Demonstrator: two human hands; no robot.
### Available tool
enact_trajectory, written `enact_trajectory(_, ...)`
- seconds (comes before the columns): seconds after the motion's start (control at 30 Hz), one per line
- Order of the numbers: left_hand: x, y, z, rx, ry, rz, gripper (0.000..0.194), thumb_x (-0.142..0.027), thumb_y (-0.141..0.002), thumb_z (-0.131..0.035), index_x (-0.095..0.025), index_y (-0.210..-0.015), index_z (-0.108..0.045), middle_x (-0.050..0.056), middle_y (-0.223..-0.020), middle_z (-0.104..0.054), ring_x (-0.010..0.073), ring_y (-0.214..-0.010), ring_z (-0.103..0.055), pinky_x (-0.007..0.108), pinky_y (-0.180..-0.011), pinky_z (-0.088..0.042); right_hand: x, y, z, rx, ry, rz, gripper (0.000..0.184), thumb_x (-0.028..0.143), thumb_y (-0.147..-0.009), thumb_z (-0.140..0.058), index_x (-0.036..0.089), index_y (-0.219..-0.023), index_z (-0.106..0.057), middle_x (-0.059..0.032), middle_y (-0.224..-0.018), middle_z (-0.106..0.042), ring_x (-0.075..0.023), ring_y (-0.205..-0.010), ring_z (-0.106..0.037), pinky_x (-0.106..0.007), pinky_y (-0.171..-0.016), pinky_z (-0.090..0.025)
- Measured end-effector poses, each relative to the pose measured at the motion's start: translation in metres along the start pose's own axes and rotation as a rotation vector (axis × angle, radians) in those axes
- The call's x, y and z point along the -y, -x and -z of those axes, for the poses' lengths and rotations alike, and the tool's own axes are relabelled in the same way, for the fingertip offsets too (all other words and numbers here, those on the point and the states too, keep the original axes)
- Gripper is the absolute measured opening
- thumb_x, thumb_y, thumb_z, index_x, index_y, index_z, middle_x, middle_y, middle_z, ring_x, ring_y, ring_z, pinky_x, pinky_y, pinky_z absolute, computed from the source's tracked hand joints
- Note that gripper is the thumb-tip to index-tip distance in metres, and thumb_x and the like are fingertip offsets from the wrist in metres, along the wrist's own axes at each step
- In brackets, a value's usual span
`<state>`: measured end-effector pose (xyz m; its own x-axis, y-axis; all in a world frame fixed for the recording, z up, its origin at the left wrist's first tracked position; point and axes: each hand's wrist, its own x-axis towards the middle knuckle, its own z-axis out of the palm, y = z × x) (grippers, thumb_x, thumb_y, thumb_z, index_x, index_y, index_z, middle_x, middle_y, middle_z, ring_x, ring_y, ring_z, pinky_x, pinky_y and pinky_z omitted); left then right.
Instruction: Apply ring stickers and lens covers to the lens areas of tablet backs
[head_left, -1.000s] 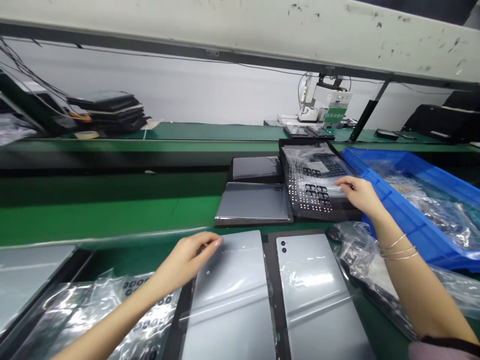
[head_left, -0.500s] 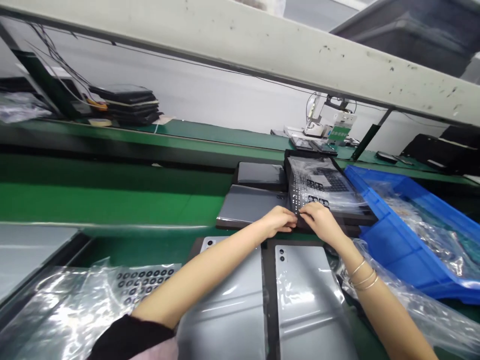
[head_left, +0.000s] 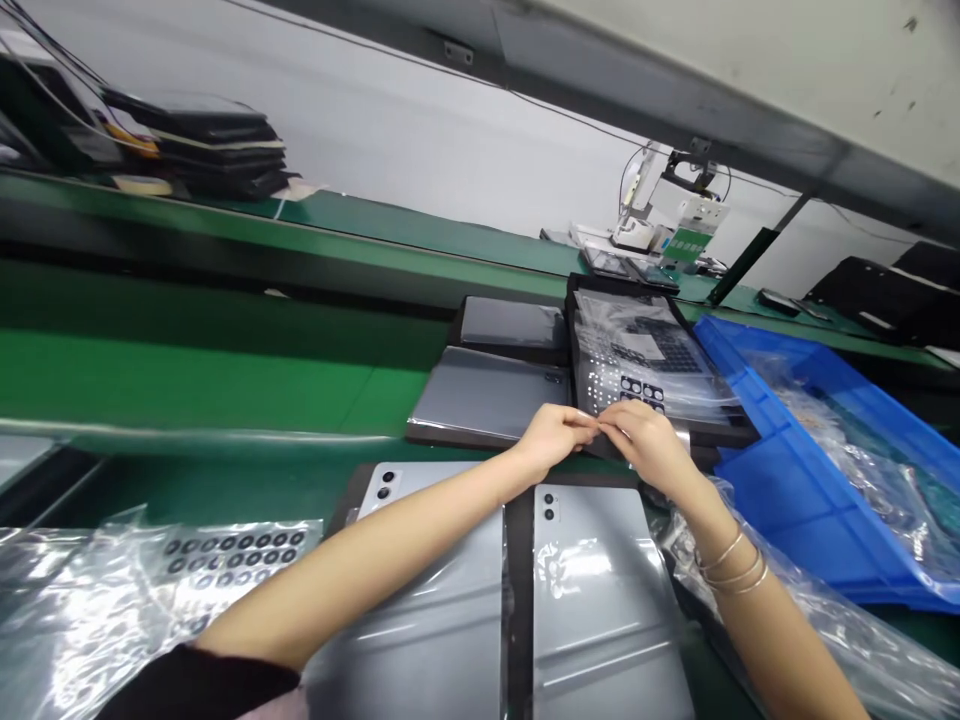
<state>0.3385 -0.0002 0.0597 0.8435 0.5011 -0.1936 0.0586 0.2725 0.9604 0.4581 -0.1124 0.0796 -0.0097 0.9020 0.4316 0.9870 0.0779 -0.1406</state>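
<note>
My left hand (head_left: 553, 440) and my right hand (head_left: 646, 440) meet with fingertips pinched together over the near edge of a clear sheet (head_left: 600, 375) of black camera-ring stickers. Whatever lies between the fingers is too small to make out. Just below my hands, a silver tablet (head_left: 600, 590) lies back up with its two camera lenses at the top left. Partly under my left forearm is a second silver tablet (head_left: 442, 620), its lenses showing. Left of the sticker sheet rests a dark grey tablet (head_left: 495, 390), with another grey tablet (head_left: 514, 322) behind it.
A blue bin (head_left: 810, 540) with clear plastic bags stands at the right. Clear film with black ring stickers (head_left: 232, 555) lies at the lower left. Behind, a green shelf (head_left: 420, 230) carries a stack of black tablets or trays (head_left: 214, 145). A beam (head_left: 675, 90) crosses overhead.
My hands have come together, fingertips now touching above the sticker sheet's edge, where a small gap showed before. The camera view has tilted and shifted slightly.
</note>
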Motion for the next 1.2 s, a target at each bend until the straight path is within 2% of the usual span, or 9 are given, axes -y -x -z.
enact_trajectory(0.13,0.0,0.002,-0.003,-0.046,-0.026,-0.077,0.014,-0.003,-0.065,-0.061,-0.014,-0.062,-0.07,-0.002,-0.058,-0.062,0.0094,-0.055,-0.048,0.025,-0.062,-0.042,0.0,-0.001,0.003,0.028,0.008,0.031,0.02,0.015,-0.092,-0.044,0.015,-0.084,-0.063,-0.0106,-0.087,-0.066,-0.0232,-0.081,-0.059,-0.038,-0.075,-0.049)
enact_trajectory(0.3,0.002,0.001,-0.005,-0.069,-0.046,-0.099,0.015,-0.004,-0.063,-0.06,-0.014,-0.057,-0.069,-0.001,-0.057,-0.062,0.01,-0.056,-0.049,0.025,-0.062,-0.041,0.0,-0.002,0.003,0.039,0.014,0.045,0.019,0.014,-0.091,-0.045,0.015,-0.081,-0.062,-0.0112,-0.083,-0.065,-0.0242,-0.078,-0.057,-0.038,-0.072,-0.047)
enact_trajectory(0.63,0.002,0.0,-0.006,-0.031,-0.104,-0.123,0.012,-0.009,-0.068,-0.059,-0.011,-0.066,-0.071,0.0,-0.06,-0.063,0.0097,-0.055,-0.051,0.023,-0.058,-0.042,-0.004,-0.003,0.009,0.007,-0.073,-0.003,0.015,0.012,-0.09,-0.051,0.017,-0.081,-0.061,-0.0041,-0.083,-0.067,-0.0167,-0.078,-0.061,-0.028,-0.071,-0.048)
enact_trajectory(0.9,0.006,0.001,-0.01,-0.127,-0.342,-0.246,0.014,-0.013,-0.071,-0.059,-0.015,-0.067,-0.071,0.004,-0.071,-0.07,0.019,-0.073,-0.062,0.028,-0.073,-0.046,-0.004,-0.003,0.009,0.054,-0.05,0.016,0.019,0.016,-0.092,-0.046,0.016,-0.08,-0.061,-0.0092,-0.085,-0.065,-0.0218,-0.08,-0.058,-0.035,-0.072,-0.048)
enact_trajectory(1.03,0.006,0.002,-0.012,-0.151,-0.389,-0.264,0.016,-0.015,-0.074,-0.057,-0.015,-0.068,-0.071,0.004,-0.073,-0.071,0.0198,-0.075,-0.064,0.028,-0.074,-0.046,-0.002,-0.004,0.009,0.057,-0.052,0.01,0.019,0.016,-0.091,-0.046,0.017,-0.078,-0.06,-0.0092,-0.082,-0.064,-0.0226,-0.078,-0.057,-0.035,-0.072,-0.047)
enact_trajectory(1.2,0.011,-0.003,-0.012,-0.13,-0.362,-0.273,0.017,-0.02,-0.077,-0.057,-0.014,-0.071,-0.071,0.004,-0.072,-0.07,0.0178,-0.073,-0.064,0.025,-0.068,-0.047,-0.006,-0.003,0.009,0.016,-0.091,-0.062,0.016,0.013,-0.088,-0.05,0.018,-0.076,-0.059,-0.0057,-0.08,-0.065,-0.0191,-0.075,-0.06,-0.03,-0.069,-0.047)
